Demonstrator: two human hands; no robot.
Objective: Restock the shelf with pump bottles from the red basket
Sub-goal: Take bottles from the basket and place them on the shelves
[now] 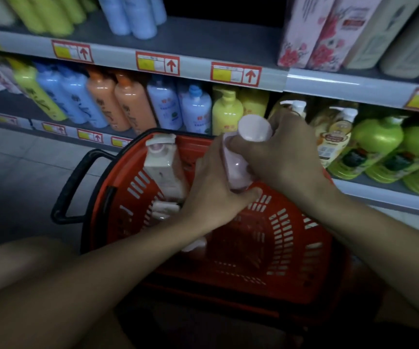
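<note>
A pale pink bottle (237, 162) with a round white cap is held over the red basket (289, 238), tilted with its cap toward the shelf. My left hand (216, 190) grips its lower body from the left. My right hand (284, 157) wraps its upper part just below the cap. Inside the basket a white pump bottle (163, 167) leans against the far left wall, and more pale bottles (164, 210) lie on the bottom, partly hidden by my left arm. The lower shelf (379, 195) stands right behind the basket.
The basket's black handle (77, 187) hangs out to the left over the tiled floor (19, 167). The lower shelf row holds orange, blue, yellow and green bottles (377, 147). Pink boxes (311, 31) stand on the upper shelf beside a dark gap (223, 8). My knee (17, 255) is at lower left.
</note>
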